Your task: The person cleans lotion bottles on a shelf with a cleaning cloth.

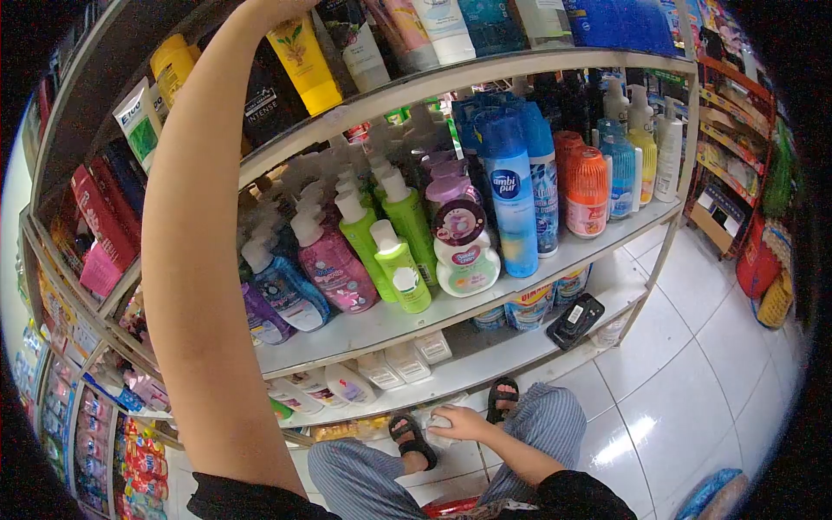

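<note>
My left arm stretches up across the view to the upper shelf point(485, 76). Only the base of my left hand point(282, 7) shows at the top edge, near a yellow tube point(305, 65); its fingers are cut off. Low between my knees, my right hand point(461, 424) is closed around a crumpled white cloth point(438, 433). On the middle shelf point(381, 336) stand pump bottles, among them a green bottle point(401, 269) and a pink bottle point(334, 264). Beside them are a blue spray can point(510, 199) and orange air freshener point(588, 195).
A black phone-like device point(575, 321) lies on the bottom shelf, near pouches point(530, 305) and white bottles point(349, 384). White floor tiles point(659, 373) extend to the right. Another rack point(732, 130) stands at far right, with packets on racks point(143, 459) at lower left.
</note>
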`<state>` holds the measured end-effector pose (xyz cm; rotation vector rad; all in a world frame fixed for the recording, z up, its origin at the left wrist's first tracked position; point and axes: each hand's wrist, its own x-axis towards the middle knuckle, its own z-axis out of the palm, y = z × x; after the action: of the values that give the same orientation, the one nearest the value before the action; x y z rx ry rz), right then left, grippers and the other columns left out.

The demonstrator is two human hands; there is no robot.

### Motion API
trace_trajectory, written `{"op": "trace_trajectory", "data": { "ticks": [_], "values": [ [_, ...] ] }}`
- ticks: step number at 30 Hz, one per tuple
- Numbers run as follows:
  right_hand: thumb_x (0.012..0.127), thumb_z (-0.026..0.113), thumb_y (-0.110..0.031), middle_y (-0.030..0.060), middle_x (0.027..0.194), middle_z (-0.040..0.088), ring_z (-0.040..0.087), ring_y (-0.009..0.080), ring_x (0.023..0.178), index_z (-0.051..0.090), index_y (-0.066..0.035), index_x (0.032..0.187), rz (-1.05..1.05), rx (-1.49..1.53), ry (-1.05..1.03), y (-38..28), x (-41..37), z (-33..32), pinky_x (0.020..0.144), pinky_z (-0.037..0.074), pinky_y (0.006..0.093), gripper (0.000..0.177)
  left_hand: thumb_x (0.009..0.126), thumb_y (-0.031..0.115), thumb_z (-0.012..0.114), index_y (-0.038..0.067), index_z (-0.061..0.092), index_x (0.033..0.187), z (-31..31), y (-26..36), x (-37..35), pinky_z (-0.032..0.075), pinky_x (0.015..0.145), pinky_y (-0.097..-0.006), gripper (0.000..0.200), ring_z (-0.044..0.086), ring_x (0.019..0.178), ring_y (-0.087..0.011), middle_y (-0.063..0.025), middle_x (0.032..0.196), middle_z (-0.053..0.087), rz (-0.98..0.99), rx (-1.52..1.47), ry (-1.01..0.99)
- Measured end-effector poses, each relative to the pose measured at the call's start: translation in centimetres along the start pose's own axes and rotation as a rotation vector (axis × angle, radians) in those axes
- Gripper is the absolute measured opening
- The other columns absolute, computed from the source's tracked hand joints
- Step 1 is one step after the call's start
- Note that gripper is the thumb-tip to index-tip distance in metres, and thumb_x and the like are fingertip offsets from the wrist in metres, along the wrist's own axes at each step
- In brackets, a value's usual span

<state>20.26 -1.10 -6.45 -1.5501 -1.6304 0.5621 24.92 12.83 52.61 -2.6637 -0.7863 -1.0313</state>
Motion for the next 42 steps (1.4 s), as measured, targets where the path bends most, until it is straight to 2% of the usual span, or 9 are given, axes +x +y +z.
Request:
{"op": "trace_trajectory", "data": {
  "ticks": [12,15,18,22,25,31,35,40,42],
  "values": [
    [0.069,0.049,-0.042,0.0156,0.088,0.051,0.051,0.0324,0.077,0.050,-0.008,0.090,-0.004,-0.019,-0.006,-0.3,-0.1,-0.2,0.066,0.042,0.0364,0.040,0.071,0.026,0.047,0.002,0.050,0.100,0.0,0.8,-0.3,0.035,0.079,-0.0358,0.037,0.047,0.093,-0.0261,-0.0163,0.098,0.051,0.049,0.120,0.058],
    [0.069,0.049,-0.042,0.0157,0.087,0.051,0.051,0.0323,0.076,0.050,-0.008,0.090,-0.015,-0.018,0.013,-0.6,-0.1,-0.4,0.065,0.042,0.0365,0.039,0.071,0.033,0.047,0.005,0.045,0.106,0.0,2.7,-1.8,0.028,0.084,-0.0422,0.045,0.039,0.102,-0.0243,-0.0142,0.107,0.045,-0.072,0.163,0.284],
    [0.069,0.049,-0.041,0.0158,0.086,0.051,0.051,0.0323,0.076,0.049,-0.008,0.090,-0.019,-0.018,0.018,-0.3,-0.1,-0.3,0.064,0.042,0.0366,0.039,0.069,0.041,0.047,0.007,0.035,0.113,0.5,2.3,-0.4,0.020,0.086,-0.0482,0.057,0.032,0.109,-0.0241,-0.0143,0.115,0.037,0.125,-0.002,0.505],
    [0.069,0.049,-0.041,0.0162,0.086,0.051,0.051,0.0326,0.076,0.048,-0.008,0.091,-0.013,-0.034,0.034,0.0,-0.1,0.1,0.064,0.041,0.0370,0.040,0.060,0.052,0.054,0.010,0.004,0.124,2.3,8.3,-4.5,0.011,0.090,-0.0509,0.091,0.014,0.116,-0.0325,-0.0229,0.123,0.016,0.124,0.035,0.379],
    [0.069,0.049,-0.041,0.0163,0.087,0.051,0.051,0.0326,0.076,0.048,-0.007,0.091,0.003,-0.025,-0.005,-0.7,-0.1,-0.4,0.065,0.041,0.0372,0.040,0.055,0.053,0.058,0.011,-0.008,0.123,4.4,10.2,-5.4,0.003,0.091,-0.0520,0.104,0.001,0.118,-0.0349,-0.0243,0.126,0.002,0.072,0.157,0.277],
    [0.069,0.049,-0.041,0.0165,0.088,0.051,0.051,0.0328,0.076,0.048,-0.007,0.091,0.017,-0.008,-0.016,0.2,-0.3,-0.1,0.065,0.041,0.0366,0.040,0.055,0.029,0.066,0.011,-0.016,0.121,7.9,9.8,-6.7,0.004,0.090,-0.0535,0.106,-0.005,0.112,-0.0469,-0.0333,0.120,-0.012,0.120,-0.025,0.370],
    [0.069,0.051,-0.040,0.0155,0.087,0.051,0.051,0.0320,0.077,0.048,-0.006,0.089,-0.008,-0.011,0.002,0.6,-0.1,0.3,0.065,0.041,0.0353,0.040,0.055,0.005,0.055,0.010,-0.015,0.120,8.7,9.3,-5.6,0.005,0.091,-0.0517,0.096,-0.005,0.111,-0.0494,-0.0359,0.118,-0.011,0.082,-0.142,0.353],
    [0.069,0.051,-0.040,0.0149,0.087,0.051,0.050,0.0313,0.078,0.048,-0.006,0.089,0.029,0.008,-0.028,0.4,0.2,0.7,0.065,0.041,0.0350,0.040,0.053,0.000,0.048,0.008,-0.009,0.121,8.6,8.8,-6.1,0.003,0.093,-0.0468,0.089,-0.006,0.111,-0.0482,-0.0356,0.118,-0.010,0.134,-0.310,0.444],
    [0.069,0.051,-0.040,0.0150,0.087,0.051,0.050,0.0311,0.078,0.048,-0.006,0.089,0.021,0.028,-0.023,0.7,0.3,0.8,0.065,0.041,0.0350,0.040,0.061,0.004,0.051,0.004,0.017,0.120,7.9,7.5,-7.1,0.019,0.091,-0.0396,0.068,0.021,0.112,-0.0368,-0.0291,0.117,0.022,0.371,-0.600,0.747]
  ]
}}
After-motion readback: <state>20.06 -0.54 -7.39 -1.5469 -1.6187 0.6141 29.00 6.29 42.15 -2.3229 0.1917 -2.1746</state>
